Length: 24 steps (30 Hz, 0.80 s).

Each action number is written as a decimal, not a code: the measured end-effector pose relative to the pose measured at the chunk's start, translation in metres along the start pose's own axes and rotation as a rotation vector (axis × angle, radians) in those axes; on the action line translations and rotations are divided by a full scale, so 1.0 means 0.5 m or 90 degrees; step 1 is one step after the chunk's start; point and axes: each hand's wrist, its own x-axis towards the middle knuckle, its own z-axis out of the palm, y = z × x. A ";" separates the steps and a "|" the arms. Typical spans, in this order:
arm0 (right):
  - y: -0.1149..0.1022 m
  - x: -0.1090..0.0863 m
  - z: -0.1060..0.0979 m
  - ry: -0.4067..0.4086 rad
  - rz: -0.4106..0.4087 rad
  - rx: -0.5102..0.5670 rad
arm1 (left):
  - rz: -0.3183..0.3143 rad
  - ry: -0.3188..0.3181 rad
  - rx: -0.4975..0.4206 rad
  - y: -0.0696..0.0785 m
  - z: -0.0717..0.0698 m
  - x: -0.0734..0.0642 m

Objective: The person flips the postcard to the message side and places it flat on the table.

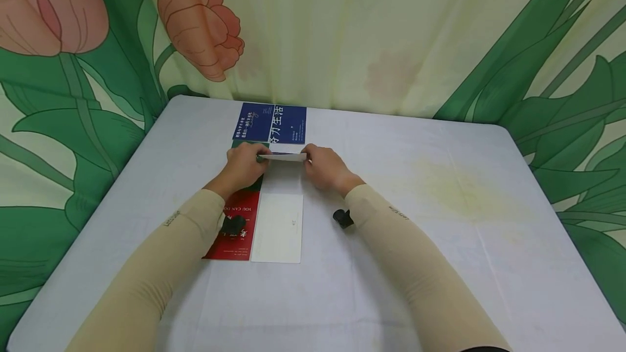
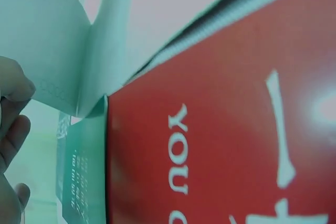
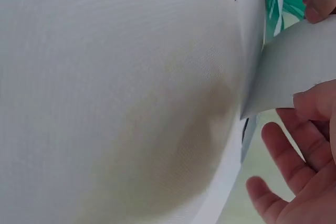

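Between both hands a postcard [image 1: 283, 157] is held up off the flat, its plain white side toward me. My left hand [image 1: 246, 162] pinches its left end, above a green card [image 1: 258, 183] that the hand and wrist partly cover. At the other end, my right hand [image 1: 324, 167] pinches the card between thumb and finger. The right wrist view shows the card [image 3: 296, 64] standing steeply over the cloth, the other right fingers spread loosely. Faint print marks the card's white side [image 2: 42, 40] in the left wrist view.
Two blue cards [image 1: 252, 118] with white writing lie side by side at the table's far edge. Nearer, a red card [image 1: 246, 202] lies beside a white-backed card [image 1: 277, 227]. A white cloth [image 1: 440, 243] covers the table, and a floral curtain [image 1: 342, 31] hangs behind.
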 end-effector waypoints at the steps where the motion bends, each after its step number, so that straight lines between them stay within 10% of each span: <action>1: 0.001 0.000 -0.001 0.003 0.005 0.014 | 0.002 0.004 -0.006 0.001 -0.001 0.000; 14: 0.003 -0.012 0.001 0.192 0.029 0.244 | -0.039 0.135 -0.290 0.018 0.002 -0.013; 24: 0.002 -0.015 0.007 0.217 0.007 0.280 | -0.025 0.159 -0.291 0.020 0.003 -0.019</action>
